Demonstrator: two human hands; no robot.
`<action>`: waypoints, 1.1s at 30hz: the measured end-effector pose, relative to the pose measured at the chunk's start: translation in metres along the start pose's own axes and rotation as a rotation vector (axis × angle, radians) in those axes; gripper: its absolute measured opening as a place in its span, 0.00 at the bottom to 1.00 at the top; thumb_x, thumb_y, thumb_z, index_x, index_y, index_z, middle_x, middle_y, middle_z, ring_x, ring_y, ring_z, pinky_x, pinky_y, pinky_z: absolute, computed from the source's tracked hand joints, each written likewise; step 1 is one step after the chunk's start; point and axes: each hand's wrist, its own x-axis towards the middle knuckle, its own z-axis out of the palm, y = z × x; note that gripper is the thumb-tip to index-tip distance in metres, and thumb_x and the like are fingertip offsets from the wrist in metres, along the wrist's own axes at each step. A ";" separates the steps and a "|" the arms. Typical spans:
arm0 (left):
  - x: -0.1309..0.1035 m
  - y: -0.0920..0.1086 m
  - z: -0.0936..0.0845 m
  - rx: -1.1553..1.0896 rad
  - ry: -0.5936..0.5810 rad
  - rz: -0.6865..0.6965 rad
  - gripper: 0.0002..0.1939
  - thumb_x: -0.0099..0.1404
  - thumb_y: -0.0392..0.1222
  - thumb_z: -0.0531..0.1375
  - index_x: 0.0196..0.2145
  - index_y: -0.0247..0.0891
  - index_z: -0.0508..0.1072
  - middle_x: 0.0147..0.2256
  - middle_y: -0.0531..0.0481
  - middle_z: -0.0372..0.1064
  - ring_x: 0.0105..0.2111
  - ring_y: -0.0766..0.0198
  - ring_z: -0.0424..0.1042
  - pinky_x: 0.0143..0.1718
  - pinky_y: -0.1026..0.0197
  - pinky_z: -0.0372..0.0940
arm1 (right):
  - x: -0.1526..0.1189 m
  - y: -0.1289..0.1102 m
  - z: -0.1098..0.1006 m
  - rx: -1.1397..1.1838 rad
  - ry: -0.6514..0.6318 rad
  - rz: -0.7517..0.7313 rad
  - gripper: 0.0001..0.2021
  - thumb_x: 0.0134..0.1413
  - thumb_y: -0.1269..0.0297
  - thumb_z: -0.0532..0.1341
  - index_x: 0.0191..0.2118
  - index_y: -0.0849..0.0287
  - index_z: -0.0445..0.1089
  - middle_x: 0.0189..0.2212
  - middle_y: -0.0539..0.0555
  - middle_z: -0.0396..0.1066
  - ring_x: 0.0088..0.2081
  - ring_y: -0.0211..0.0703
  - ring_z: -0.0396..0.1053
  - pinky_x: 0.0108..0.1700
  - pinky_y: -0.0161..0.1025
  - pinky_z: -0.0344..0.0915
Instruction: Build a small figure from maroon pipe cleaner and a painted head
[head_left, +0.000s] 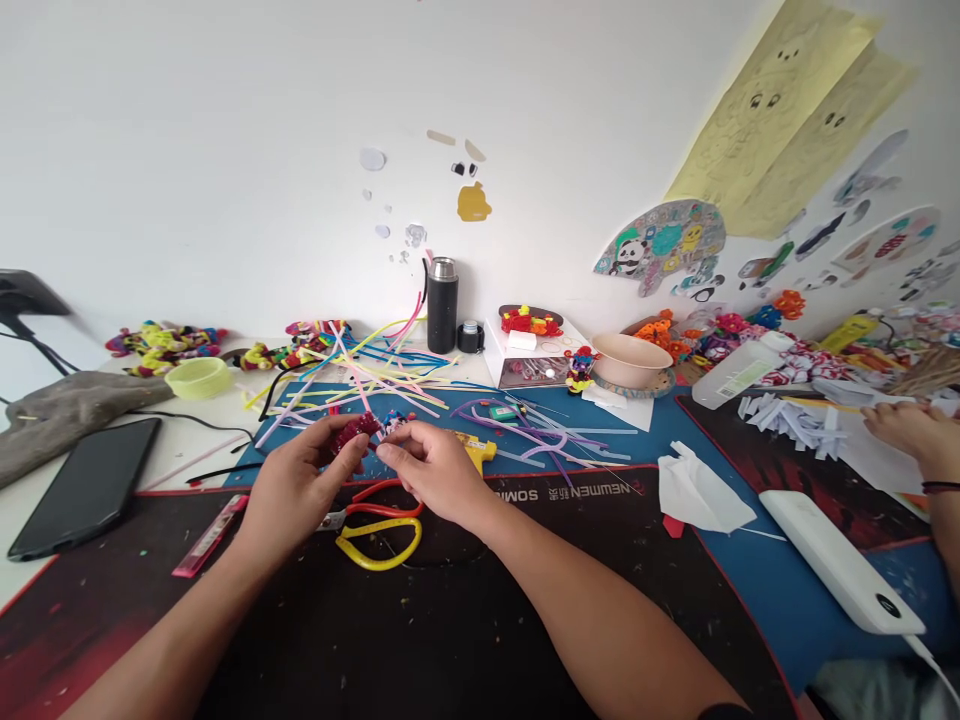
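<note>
My left hand [300, 485] pinches a dark red, fuzzy pipe-cleaner piece [354, 436] between thumb and fingers, above the dark desk mat. At the right end of this piece, my right hand [431, 465] is closed with thumb and forefinger together; its fingertips partly hide what they grip. Just behind the fingers lies a small blue and white fuzzy item [392, 422]. Scissors [380, 540] with one red and one yellow handle lie below my hands. A yellow glue gun [475, 452] lies beyond my right hand, partly covered by it.
Loose pipe cleaners [375, 370] spread behind my hands, near a black thermos [442, 308]. A phone [86, 488] and a pink case [211, 535] lie left. On the right are crumpled tissue [701, 490], a white power bank [840, 560] and another person's hand [911, 435].
</note>
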 end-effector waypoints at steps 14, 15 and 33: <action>0.001 0.000 0.001 0.196 -0.049 0.248 0.17 0.61 0.56 0.74 0.46 0.50 0.88 0.41 0.44 0.88 0.38 0.45 0.82 0.43 0.55 0.74 | 0.005 -0.001 -0.004 0.177 -0.033 0.045 0.30 0.63 0.32 0.72 0.47 0.56 0.72 0.22 0.42 0.71 0.17 0.34 0.62 0.21 0.35 0.56; 0.001 0.000 0.001 0.197 -0.062 0.249 0.17 0.61 0.56 0.74 0.46 0.51 0.88 0.41 0.44 0.88 0.38 0.45 0.83 0.43 0.55 0.74 | 0.004 -0.002 -0.004 0.163 -0.039 0.053 0.29 0.63 0.33 0.72 0.48 0.56 0.72 0.22 0.42 0.71 0.17 0.34 0.62 0.22 0.35 0.57; 0.006 -0.011 0.002 0.073 0.084 0.141 0.33 0.56 0.68 0.78 0.51 0.46 0.80 0.44 0.44 0.83 0.40 0.47 0.82 0.44 0.51 0.74 | 0.006 0.002 -0.004 0.169 -0.002 0.020 0.24 0.63 0.44 0.73 0.53 0.58 0.75 0.24 0.41 0.69 0.19 0.34 0.63 0.23 0.36 0.58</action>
